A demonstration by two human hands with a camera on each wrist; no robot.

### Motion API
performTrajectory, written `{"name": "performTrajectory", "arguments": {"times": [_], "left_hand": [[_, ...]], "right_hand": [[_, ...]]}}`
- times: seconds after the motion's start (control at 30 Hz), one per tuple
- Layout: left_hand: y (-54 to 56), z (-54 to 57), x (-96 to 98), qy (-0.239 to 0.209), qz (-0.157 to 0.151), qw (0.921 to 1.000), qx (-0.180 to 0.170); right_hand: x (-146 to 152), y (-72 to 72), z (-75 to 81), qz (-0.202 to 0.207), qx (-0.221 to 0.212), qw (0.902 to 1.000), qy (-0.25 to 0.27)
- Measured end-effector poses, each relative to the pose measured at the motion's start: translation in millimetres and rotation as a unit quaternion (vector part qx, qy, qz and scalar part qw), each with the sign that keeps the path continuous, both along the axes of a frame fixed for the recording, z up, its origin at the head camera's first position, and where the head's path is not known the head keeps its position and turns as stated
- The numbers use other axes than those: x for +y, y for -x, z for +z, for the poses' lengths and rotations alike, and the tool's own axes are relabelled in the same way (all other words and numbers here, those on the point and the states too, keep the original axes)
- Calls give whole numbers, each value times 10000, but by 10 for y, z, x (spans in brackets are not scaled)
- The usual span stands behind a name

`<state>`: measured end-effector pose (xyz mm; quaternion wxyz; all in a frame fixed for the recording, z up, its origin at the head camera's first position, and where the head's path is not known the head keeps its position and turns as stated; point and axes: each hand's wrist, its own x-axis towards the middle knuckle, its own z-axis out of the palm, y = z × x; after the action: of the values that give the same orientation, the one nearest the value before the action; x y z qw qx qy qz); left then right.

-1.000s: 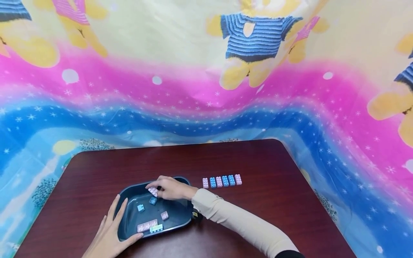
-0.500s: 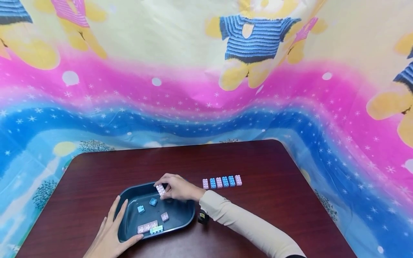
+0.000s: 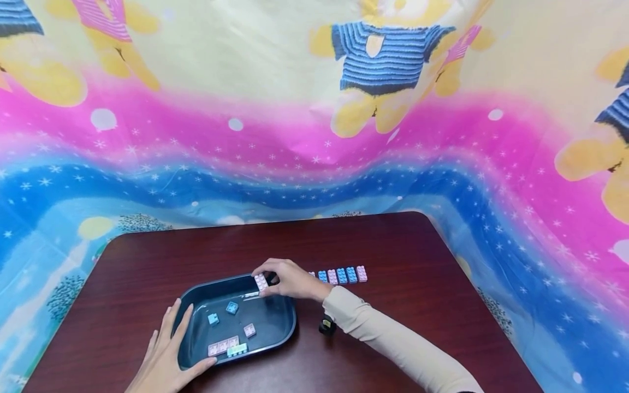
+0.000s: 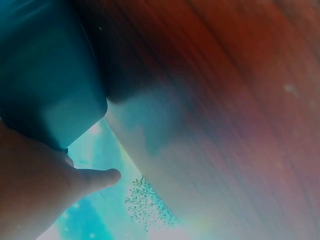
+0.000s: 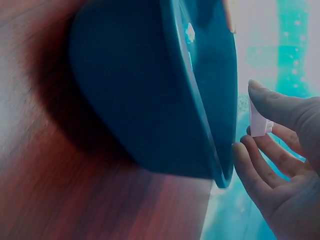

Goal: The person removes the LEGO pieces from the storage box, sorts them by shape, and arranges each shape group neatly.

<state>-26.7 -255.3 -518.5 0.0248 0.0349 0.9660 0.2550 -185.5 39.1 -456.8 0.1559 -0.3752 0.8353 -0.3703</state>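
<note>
pinching a pink brick (image 3: 261,281) between the thumb and fingers of my right hand (image 3: 290,279), i hold it just over the far right rim of the dark tray (image 3: 287,333), clear of the bricks lying inside. my left hand (image 3: 164,360) lies flat and relaxed against the tray's near left edge, steadying it on the counter (image 3: 393,240). a row of bricks (image 3: 341,275) sits just right of my right hand.
</note>
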Motion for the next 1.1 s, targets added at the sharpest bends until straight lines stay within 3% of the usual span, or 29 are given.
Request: {"name": "performTrajectory", "arguments": {"times": [0.17, 0.33, 0.67, 1.1], "left_hand": [[-7, -14, 7, -24, -10, 10000, 52], [-10, -27, 16, -93, -14, 10000, 16], [-8, -10, -4, -178, 19, 9998, -7], [-19, -8, 8, -195, 13, 9998, 43]], "right_hand": [[159, 20, 29, -147, -25, 9998, 132], [367, 61, 37, -350, 214, 9990, 205], [746, 196, -23, -978, 304, 9946, 185], [1284, 289, -255, -1690, -215, 9852, 192]]}}
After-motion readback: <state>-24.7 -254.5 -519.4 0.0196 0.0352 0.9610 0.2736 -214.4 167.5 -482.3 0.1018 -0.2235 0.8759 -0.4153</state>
